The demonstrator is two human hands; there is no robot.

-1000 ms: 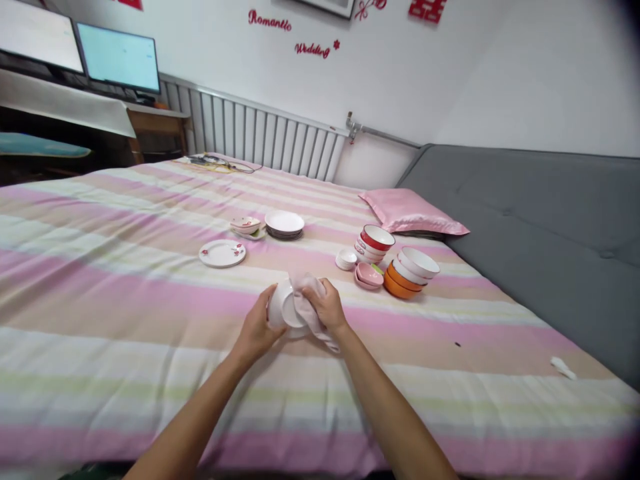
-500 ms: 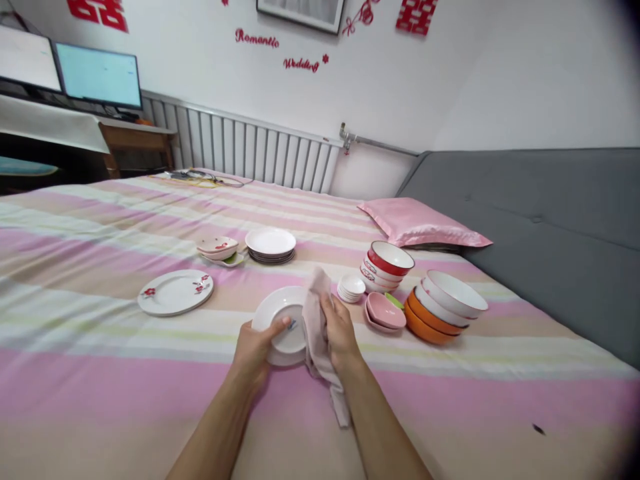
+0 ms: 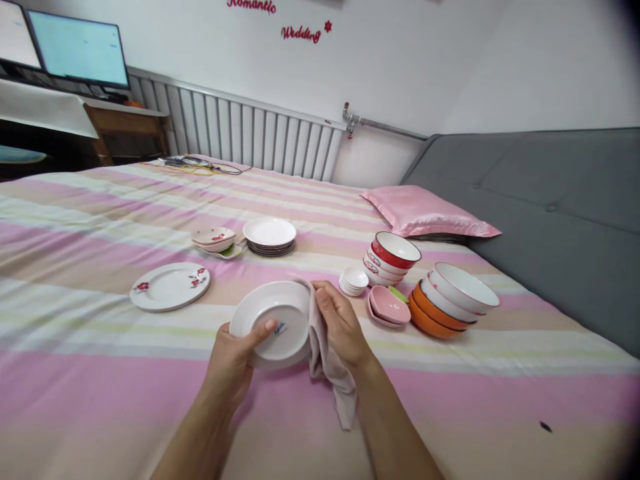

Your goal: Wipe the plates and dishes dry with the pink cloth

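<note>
My left hand (image 3: 231, 360) grips a white plate (image 3: 273, 321) by its near rim, thumb lying inside next to a small blue mark. My right hand (image 3: 341, 325) is closed on a pale pink cloth (image 3: 327, 363), pressing it against the plate's right edge; the cloth's tail hangs down below my wrist. The plate is held a little above the striped bedspread (image 3: 100, 373), face up and slightly tilted toward me.
A flowered plate (image 3: 170, 285) lies to the left. Behind are small dishes (image 3: 216, 240) and a stack of white plates (image 3: 270, 236). To the right stand tiny white saucers (image 3: 355, 281), red-and-white bowls (image 3: 393, 257), pink dishes (image 3: 388, 307), orange and white bowls (image 3: 453, 300), a pink pillow (image 3: 427, 212).
The cloth has slid from the plate's face to its right edge, so the plate's inside now shows. My hands and the plate came closer to me; the view dropped slightly.
</note>
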